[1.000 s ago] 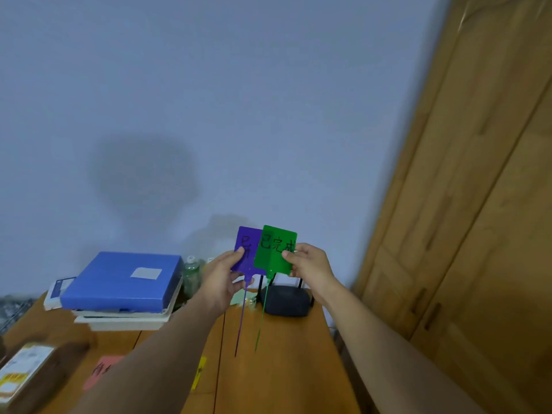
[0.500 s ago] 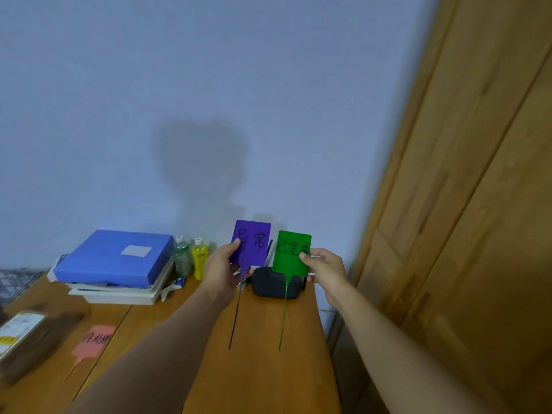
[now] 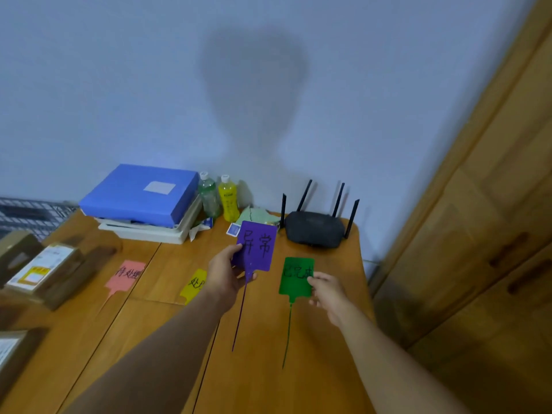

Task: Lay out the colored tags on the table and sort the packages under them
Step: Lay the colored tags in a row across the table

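Note:
My left hand [image 3: 223, 273] pinches a purple tag [image 3: 257, 245] with black writing, held upright over the wooden table [image 3: 313, 339], its thin tail hanging down. My right hand [image 3: 327, 289] grips a green tag [image 3: 294, 274] by its right edge, low near the table's right side, its tail trailing toward me. A pink tag [image 3: 125, 275] and a yellow tag [image 3: 194, 283] lie flat on the table to the left, the yellow one partly hidden by my left forearm. Brown cardboard packages [image 3: 44, 270] sit at the left edge.
A black router [image 3: 313, 231] with several antennas stands at the back right corner. A blue box [image 3: 140, 194] on a white stack, two bottles [image 3: 219, 197] and a crumpled green cloth [image 3: 254, 215] line the wall. A wooden wardrobe [image 3: 478, 219] stands to the right.
The two tags, overlapped a second ago, are now apart. The green one has dropped down and right toward the table. My view has tilted down, showing more of the table.

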Demonstrator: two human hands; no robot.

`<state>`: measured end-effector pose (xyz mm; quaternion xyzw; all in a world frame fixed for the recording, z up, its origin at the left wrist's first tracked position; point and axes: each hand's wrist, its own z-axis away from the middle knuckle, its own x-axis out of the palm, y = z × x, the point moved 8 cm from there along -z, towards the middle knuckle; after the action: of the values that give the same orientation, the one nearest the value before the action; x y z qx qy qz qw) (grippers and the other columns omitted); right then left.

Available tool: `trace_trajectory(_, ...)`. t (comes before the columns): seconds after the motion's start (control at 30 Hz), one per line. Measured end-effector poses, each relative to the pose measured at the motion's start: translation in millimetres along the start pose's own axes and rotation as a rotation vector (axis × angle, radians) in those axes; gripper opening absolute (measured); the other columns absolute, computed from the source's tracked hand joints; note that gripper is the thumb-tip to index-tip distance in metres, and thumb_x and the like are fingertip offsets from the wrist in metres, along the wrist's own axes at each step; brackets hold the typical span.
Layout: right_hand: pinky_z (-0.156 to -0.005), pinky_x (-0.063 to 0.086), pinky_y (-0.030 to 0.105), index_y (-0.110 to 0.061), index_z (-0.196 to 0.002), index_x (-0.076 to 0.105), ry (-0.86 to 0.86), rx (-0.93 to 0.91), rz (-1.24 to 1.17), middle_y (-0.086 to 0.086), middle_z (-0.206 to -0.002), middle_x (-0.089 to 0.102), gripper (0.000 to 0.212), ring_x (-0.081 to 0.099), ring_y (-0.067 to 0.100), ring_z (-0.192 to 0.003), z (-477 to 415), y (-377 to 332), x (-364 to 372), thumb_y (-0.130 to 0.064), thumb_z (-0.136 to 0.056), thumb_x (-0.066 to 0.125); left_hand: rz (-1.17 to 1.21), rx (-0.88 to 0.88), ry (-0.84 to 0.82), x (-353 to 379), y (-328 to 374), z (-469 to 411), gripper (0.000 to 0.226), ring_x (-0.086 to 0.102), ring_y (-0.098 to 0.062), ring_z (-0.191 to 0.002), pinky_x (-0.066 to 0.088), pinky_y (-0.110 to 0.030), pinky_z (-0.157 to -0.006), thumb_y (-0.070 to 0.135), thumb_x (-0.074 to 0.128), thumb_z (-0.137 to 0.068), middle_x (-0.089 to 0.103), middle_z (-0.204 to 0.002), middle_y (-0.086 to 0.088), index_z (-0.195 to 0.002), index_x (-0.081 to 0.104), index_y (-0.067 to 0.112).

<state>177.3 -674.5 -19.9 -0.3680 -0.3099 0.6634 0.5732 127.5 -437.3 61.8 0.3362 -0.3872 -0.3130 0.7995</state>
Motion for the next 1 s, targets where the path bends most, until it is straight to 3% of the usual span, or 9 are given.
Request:
trace_trajectory(0.2, -0.066, 0.056, 0.032, -0.024, -0.133, 0.06, 0.024, 0.059, 0.06, -0.001, -0.108, 0.069, 0.034, 0.068, 0.021, -0.091, -45.7, 63.6, 27.0, -0.02, -0.098, 0.061, -0.012, -0.079, 0.053, -40.0, -47.2, -32.5, 0.017, 0.071, -0.027, -0.075, 0.052, -0.032, -0.044, 0.018, 0.062, -0.096, 0.072, -0.089, -0.012, -0.109, 0.064, 0.007)
trace_trajectory(0.33, -0.064, 0.053, 0.028, -0.025, -0.131, 0.061, 0.072, 0.028, 0.118, -0.003, -0.11, 0.068, 0.033, 0.066, 0.016, -0.089, -62.3, 76.5, 39.7, -0.022, -0.098, 0.061, -0.023, -0.1, 0.098, -65.5, -66.0, -50.8, 0.021, 0.071, -0.029, -0.077, 0.052, -0.031, -0.044, 0.019, 0.064, -0.095, 0.073, -0.094, -0.014, -0.112, 0.064, 0.006)
trace_trajectory(0.47, -0.084, 0.059, 0.036, -0.024, -0.135, 0.06, 0.096, 0.034, 0.137, 0.001, -0.126, 0.065, 0.037, 0.065, 0.019, -0.102, -73.4, 84.3, 42.1, -0.028, -0.098, 0.061, -0.021, -0.103, 0.11, -72.7, -72.4, -62.2, 0.026, 0.07, -0.03, -0.076, 0.052, -0.031, -0.043, 0.019, 0.064, -0.094, 0.072, -0.098, -0.017, -0.116, 0.063, 0.004)
trace_trajectory(0.6, -0.101, 0.052, 0.043, -0.021, -0.139, 0.056, 0.141, 0.06, 0.147, 0.003, -0.134, 0.061, 0.041, 0.061, 0.025, -0.117, -70.5, 80.1, 20.9, -0.03, -0.099, 0.059, -0.025, -0.1, 0.114, -63.2, -70.7, -60.8, 0.018, 0.071, -0.029, -0.074, 0.051, -0.03, -0.042, 0.018, 0.064, -0.095, 0.073, -0.087, -0.013, -0.109, 0.064, 0.006)
trace_trajectory(0.67, -0.098, 0.054, 0.042, -0.02, -0.133, 0.061, 0.136, 0.058, 0.17, 0.001, -0.128, 0.064, 0.036, 0.064, 0.023, -0.112, -67.3, 69.2, 5.2, -0.03, -0.099, 0.056, -0.023, -0.091, 0.104, -51.3, -66.0, -55.5, 0.014, 0.071, -0.028, -0.074, 0.052, -0.03, -0.043, 0.018, 0.063, -0.096, 0.074, -0.082, -0.011, -0.105, 0.064, 0.007)
trace_trajectory(0.8, -0.076, 0.061, 0.035, -0.016, -0.122, 0.065, 0.088, 0.045, 0.133, -0.001, -0.105, 0.071, 0.028, 0.073, 0.017, -0.087, -45.9, 31.6, -28.4, -0.025, -0.099, 0.053, -0.045, -0.073, 0.021, -8.0, -53.3, -37.8, 0.019, 0.073, -0.028, -0.077, 0.054, -0.033, -0.047, 0.021, 0.064, -0.095, 0.076, -0.083, -0.012, -0.108, 0.065, 0.007)
trace_trajectory(1.0, -0.074, 0.061, 0.031, -0.015, -0.117, 0.068, 0.061, -0.167, -0.013, -0.002, -0.099, 0.077, 0.027, 0.075, 0.018, -0.086, 39.7, -75.9, -87.9, -0.033, -0.099, 0.058, -0.06, 0.007, -0.135, 80.8, -21.8, 12.7, 0.022, 0.072, -0.026, -0.075, 0.055, -0.034, -0.054, 0.021, 0.062, -0.096, 0.077, -0.088, -0.015, -0.112, 0.066, 0.006)
